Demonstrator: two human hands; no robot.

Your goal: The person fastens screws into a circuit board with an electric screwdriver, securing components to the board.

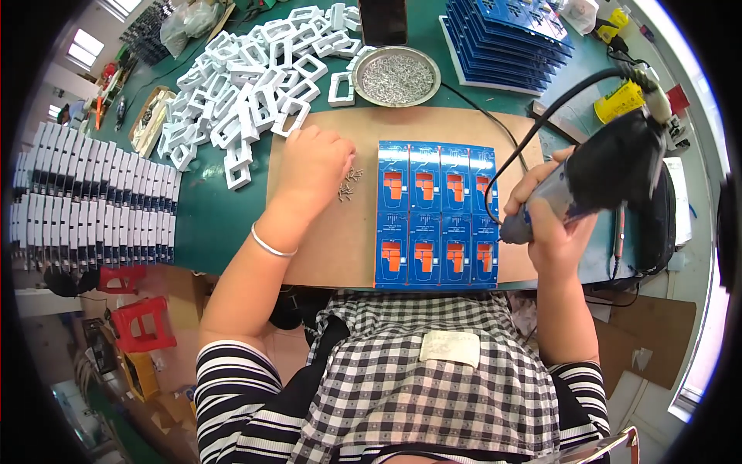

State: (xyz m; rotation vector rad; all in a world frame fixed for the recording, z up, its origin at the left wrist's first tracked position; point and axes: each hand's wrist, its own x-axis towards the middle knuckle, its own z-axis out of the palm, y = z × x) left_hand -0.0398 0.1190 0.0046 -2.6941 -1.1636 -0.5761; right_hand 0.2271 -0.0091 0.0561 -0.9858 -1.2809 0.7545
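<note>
My left hand (315, 164) is closed, its fingertips on a white plastic frame (300, 122) at the near edge of a large pile of frames (259, 73). Beside that hand, several small screws (345, 192) lie loose on the brown board (328, 247). Wrapped round a dark electric screwdriver (607, 166), my right hand (558, 224) holds it tilted, with its tip toward the right edge of a blue circuit board panel (439, 216). The panel lies flat on the brown board, in two rows of sections with orange areas.
A round metal dish (360, 91) of screws stands behind the board. Stacked blue panels (502, 46) rise at the back right, and rows of white assembled units (93, 197) fill the left. The screwdriver's black cable (533, 127) arches over the table.
</note>
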